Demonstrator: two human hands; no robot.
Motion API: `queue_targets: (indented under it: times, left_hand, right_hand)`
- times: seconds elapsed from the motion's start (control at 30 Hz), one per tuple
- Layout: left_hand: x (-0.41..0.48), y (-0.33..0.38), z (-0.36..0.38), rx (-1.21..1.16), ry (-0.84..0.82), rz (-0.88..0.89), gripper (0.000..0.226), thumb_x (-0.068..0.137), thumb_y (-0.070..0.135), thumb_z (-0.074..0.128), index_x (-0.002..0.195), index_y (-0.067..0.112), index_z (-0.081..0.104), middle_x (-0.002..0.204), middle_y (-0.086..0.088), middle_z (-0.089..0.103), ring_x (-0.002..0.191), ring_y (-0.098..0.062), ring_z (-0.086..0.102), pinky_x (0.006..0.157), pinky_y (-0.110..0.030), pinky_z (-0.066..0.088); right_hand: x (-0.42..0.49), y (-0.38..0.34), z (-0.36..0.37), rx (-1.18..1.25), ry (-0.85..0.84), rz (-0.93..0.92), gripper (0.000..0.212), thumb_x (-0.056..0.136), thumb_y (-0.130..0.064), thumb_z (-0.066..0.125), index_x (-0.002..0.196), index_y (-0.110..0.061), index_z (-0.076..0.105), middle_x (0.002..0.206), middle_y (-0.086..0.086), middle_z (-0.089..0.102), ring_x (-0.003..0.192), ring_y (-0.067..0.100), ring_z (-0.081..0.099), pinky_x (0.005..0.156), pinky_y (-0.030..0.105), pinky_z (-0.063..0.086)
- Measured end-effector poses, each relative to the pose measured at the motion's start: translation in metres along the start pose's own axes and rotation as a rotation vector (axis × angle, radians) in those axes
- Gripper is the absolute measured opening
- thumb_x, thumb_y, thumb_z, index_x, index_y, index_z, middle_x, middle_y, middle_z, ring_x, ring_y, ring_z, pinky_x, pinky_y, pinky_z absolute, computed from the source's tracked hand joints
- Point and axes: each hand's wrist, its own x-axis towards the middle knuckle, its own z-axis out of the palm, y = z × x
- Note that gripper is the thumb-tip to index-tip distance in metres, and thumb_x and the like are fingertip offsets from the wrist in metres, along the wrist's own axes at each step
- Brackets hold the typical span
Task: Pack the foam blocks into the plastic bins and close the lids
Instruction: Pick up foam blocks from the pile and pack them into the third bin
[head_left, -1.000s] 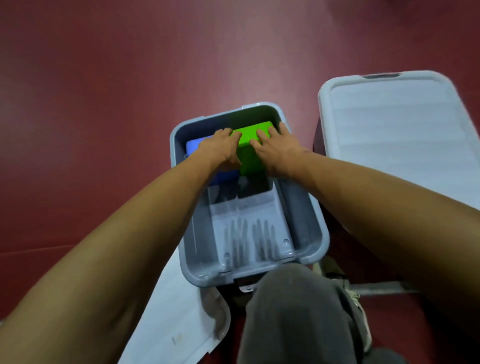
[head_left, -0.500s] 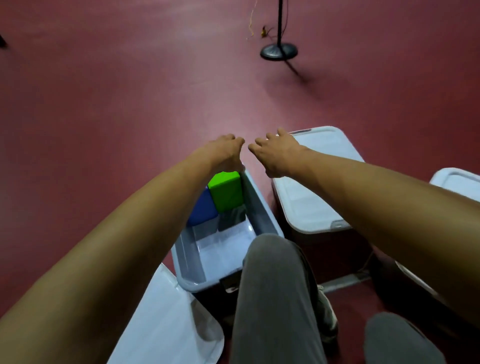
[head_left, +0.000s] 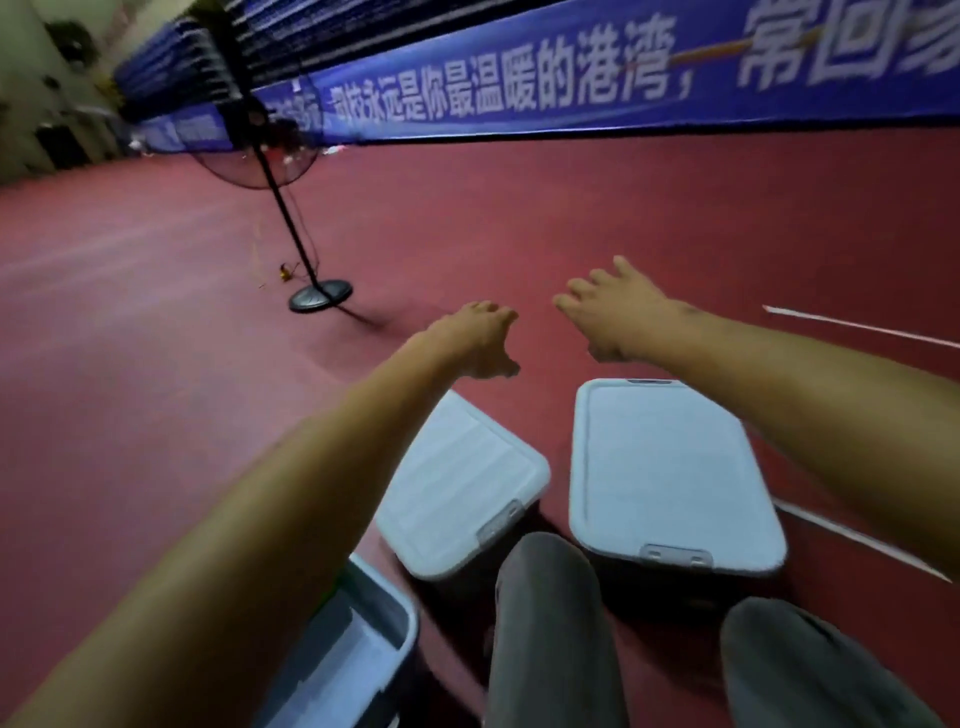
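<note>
Both hands have come up and out of the open bin (head_left: 402, 621) since a second ago, when they were pressing the green block down inside it, and the view has swung up toward the far wall. Now the left hand (head_left: 475, 338) and right hand (head_left: 618, 317) are stretched forward side by side, a gap between them, fingers loose and holding nothing, over bare red floor (head_left: 156, 415).

The open bin sits well back from the hands, under the left forearm beside the left knee (head_left: 545, 597). Its long side runs roughly along that forearm. The foam blocks are hidden from here. The left hand is the nearer one to it. Two shut bins lie below and behind the hands, one (head_left: 462, 483) under the left wrist and one (head_left: 670, 478) under the right forearm, lids on.

No loose blocks or spare lid show ahead, only a fan stand (head_left: 319, 297) beyond the left hand. I'd guess the open bin needs its lid next, which means reaching back and to the left.
</note>
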Motion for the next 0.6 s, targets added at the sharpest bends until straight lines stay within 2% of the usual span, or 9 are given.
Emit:
queue_targets:
  times: [0.13, 0.33, 0.6]
  left_hand:
    - [0.045, 0.095, -0.031, -0.013, 0.021, 0.172, 0.088, 0.087, 0.047, 0.072, 0.157, 0.017, 0.027, 0.159, -0.010, 0.032, 0.144, -0.031, 0.033, 0.117, -0.048, 0.032]
    - [0.108, 0.255, -0.071, -0.031, 0.029, 0.436, 0.091, 0.086, 0.049, 0.073, 0.157, 0.017, 0.025, 0.159, -0.011, 0.032, 0.145, -0.033, 0.031, 0.118, -0.051, 0.030]
    - [0.093, 0.485, -0.077, -0.039, 0.062, 0.867, 0.090, 0.083, 0.050, 0.074, 0.154, 0.018, 0.030, 0.152, -0.010, 0.040, 0.136, -0.032, 0.042, 0.113, -0.049, 0.037]
  right_hand:
    - [-0.064, 0.080, 0.019, 0.027, -0.062, 0.181, 0.079, 0.086, -0.040, 0.065, 0.151, -0.020, 0.024, 0.148, 0.007, 0.040, 0.131, 0.029, 0.043, 0.109, 0.055, 0.028]
    - [-0.177, 0.170, 0.059, 0.118, -0.211, 0.502, 0.075, 0.086, -0.034, 0.066, 0.149, -0.020, 0.028, 0.145, 0.007, 0.041, 0.133, 0.031, 0.041, 0.112, 0.056, 0.024]
    - [-0.369, 0.227, 0.101, 0.061, -0.439, 0.863, 0.070, 0.084, -0.038, 0.065, 0.144, -0.021, 0.034, 0.140, 0.005, 0.045, 0.129, 0.030, 0.044, 0.111, 0.055, 0.026]
